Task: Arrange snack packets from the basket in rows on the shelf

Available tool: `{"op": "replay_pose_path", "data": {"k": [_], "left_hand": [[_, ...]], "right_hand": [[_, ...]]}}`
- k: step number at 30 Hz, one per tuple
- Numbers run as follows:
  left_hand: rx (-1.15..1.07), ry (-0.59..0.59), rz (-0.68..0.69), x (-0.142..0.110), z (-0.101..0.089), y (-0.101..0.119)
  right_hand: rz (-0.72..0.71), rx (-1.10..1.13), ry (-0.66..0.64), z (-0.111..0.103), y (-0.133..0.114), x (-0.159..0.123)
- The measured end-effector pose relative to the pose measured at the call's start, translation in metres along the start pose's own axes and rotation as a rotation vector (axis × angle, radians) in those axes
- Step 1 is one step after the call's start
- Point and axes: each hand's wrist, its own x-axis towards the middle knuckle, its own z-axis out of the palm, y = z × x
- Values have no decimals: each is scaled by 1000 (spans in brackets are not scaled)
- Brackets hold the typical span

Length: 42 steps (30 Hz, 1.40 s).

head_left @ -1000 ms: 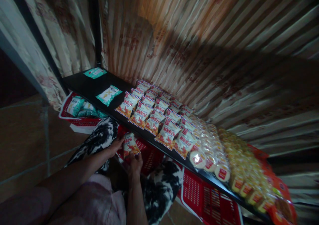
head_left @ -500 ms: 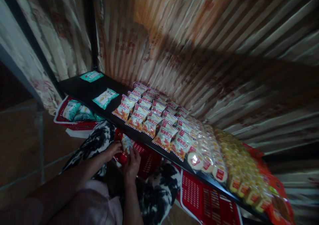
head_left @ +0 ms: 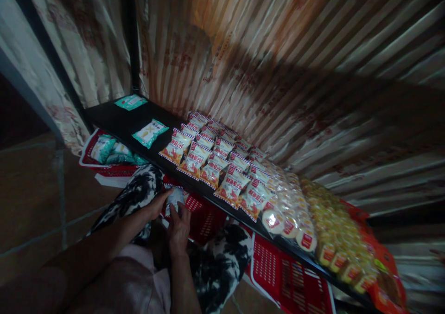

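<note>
Between my two hands is a small snack bag (head_left: 175, 197), low in front of the shelf edge and above a red basket (head_left: 205, 219). My left hand (head_left: 159, 206) grips the bag's left side, its fingers closed. My right hand (head_left: 179, 226) pinches the lower right part, and its fingers cover some of the bag. On the black shelf (head_left: 114, 117) just above, similar white and orange snack bags (head_left: 198, 158) stand upright in rows. Left of these rows lies a green and white bag (head_left: 150, 133), with another green bag (head_left: 131, 102) flat near the back corner.
A red basket (head_left: 107, 170) at the left holds several green bags. Round packaged cakes (head_left: 273, 222), small yellow packs (head_left: 333, 230) and an orange bag (head_left: 389, 277) fill the shelf's right part. Another red basket (head_left: 288, 277) stands below. A pleated curtain (head_left: 243, 49) hangs behind.
The snack bag has been raised and turned slightly between my hands. My right hand has shifted a little left, and the whole view has moved slightly.
</note>
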Motion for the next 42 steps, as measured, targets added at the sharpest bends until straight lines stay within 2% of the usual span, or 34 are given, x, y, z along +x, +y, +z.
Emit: {"op": "replay_pose_path", "data": {"k": [7,16,21,31,42], "left_hand": [[-91,32,-84,0,-1,-1],[-161,112,-116,5,-2,-5],[-177,124,-105,-5,0,-6],[-122,216,18,-25,4,3],[-2,292,192,-46,21,17]], "right_hand": [[10,124,-50,-4,-1,0],[42,136,72,-2,4,5],[53,113,129,-2,4,5],[55,160,139,-2,4,8],[118,307,163,-6,4,11]]}}
